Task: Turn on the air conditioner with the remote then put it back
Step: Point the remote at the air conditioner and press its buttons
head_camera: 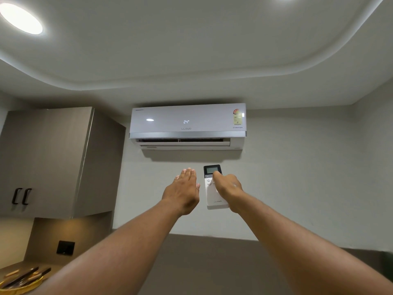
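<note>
A white split air conditioner (188, 124) hangs high on the wall, its front showing 24° and its lower flap open. Below it, my right hand (227, 189) is raised and holds a white remote (213, 196) upright, its dark screen end pointing up at the unit and my thumb lying over the buttons. My left hand (184, 192) is lifted just left of the remote, flat, fingers straight and together, holding nothing and not touching the remote.
A grey-brown wall cabinet (57, 160) with two black handles hangs at the left. Under it a black switch plate (65, 248) sits on the backsplash, and a yellow dish (23, 285) holding knives lies on the counter at bottom left. A round ceiling light (20, 18) glows at top left.
</note>
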